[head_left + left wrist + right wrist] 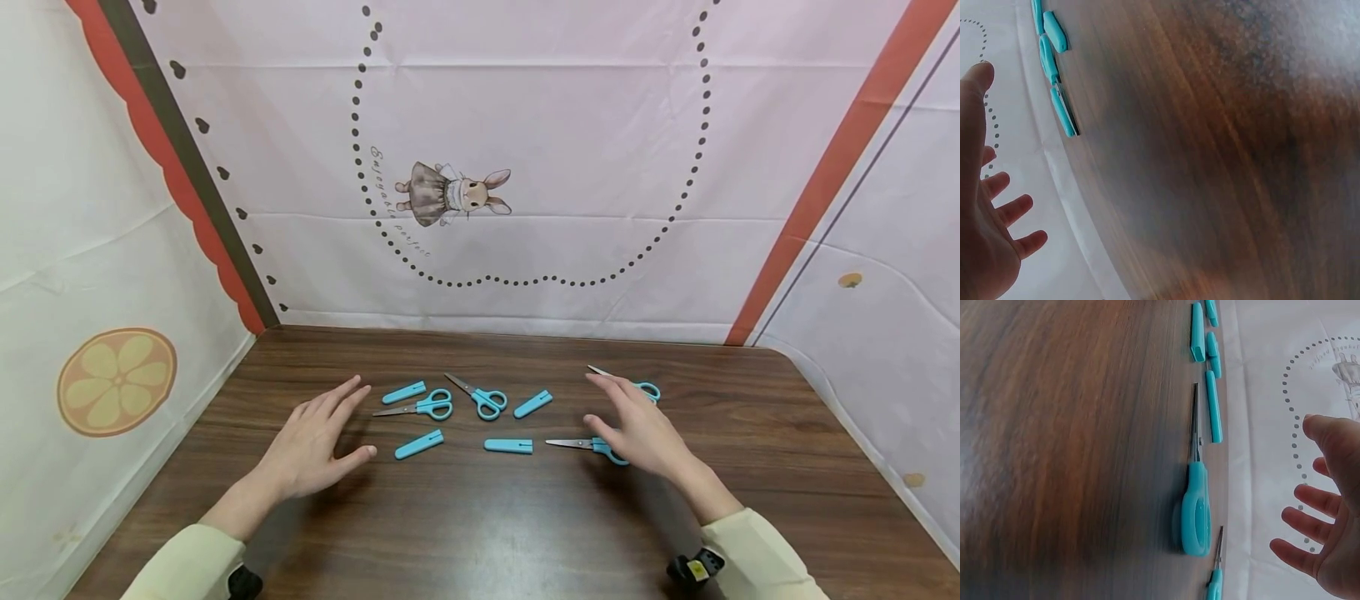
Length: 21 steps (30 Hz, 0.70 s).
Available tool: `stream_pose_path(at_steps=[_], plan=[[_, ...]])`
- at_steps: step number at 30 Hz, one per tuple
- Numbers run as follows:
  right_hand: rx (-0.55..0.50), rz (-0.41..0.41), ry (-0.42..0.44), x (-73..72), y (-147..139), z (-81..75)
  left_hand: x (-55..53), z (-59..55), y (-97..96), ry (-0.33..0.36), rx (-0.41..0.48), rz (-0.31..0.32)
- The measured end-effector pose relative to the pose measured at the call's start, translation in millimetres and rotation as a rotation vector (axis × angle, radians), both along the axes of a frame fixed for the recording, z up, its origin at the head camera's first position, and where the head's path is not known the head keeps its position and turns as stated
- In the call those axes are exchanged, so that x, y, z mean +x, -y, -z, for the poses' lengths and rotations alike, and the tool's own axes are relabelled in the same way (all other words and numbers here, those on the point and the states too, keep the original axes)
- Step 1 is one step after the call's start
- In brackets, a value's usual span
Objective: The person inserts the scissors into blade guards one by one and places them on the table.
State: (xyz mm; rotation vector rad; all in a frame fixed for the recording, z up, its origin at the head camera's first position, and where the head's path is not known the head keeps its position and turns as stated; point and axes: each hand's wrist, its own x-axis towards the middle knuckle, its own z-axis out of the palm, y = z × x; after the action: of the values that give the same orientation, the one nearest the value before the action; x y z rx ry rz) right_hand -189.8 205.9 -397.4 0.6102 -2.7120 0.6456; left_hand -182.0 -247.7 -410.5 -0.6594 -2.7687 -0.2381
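1. Table [495, 517]: brown wood-grain surface. Four blue-handled scissors and four blue caps on it, all lying flat, far half, between and under the hands.
2. Left hand [311, 450]: above the surface toward its left edge, fingers spread, thumb out to the side. Nearest items: left scissors [423, 407] and near-left cap [419, 445].
3. Right hand [647, 429]: above the right part of the surface, fingers extended and apart, thumb spread. Right wrist view shows it clear of the scissors below.
4. Left scissors: tips toward the left edge. Far-left cap [403, 392] sits just beside, on the far-edge side. Near-left cap lies angled, farther from the far edge.
5. Middle scissors [477, 394]: bare blades angled toward the far edge, handles just right of the left scissors.
6. Far-right cap [533, 404]: angled, right of the middle scissors. Near-middle cap [508, 447]: roughly parallel to the far edge.
7. Near-right scissors [592, 445]: tips toward the left edge, pointing at the near-middle cap; handle partly hidden by the right hand in the head view.
8. Far-right scissors [641, 385]: closest pair to the far-right corner, middle hidden behind the right fingers.
9. Printed cloth [570, 125] stands along the far edge.
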Motion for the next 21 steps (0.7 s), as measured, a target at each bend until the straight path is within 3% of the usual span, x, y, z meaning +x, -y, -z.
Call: stream_pose_path(at_steps=[21], plan=[[-0.064, -0.027, 0.040, -15.9, 31, 5.7, 2.2, 2.3, -12.4, 0.001, 0.032, 0.008]])
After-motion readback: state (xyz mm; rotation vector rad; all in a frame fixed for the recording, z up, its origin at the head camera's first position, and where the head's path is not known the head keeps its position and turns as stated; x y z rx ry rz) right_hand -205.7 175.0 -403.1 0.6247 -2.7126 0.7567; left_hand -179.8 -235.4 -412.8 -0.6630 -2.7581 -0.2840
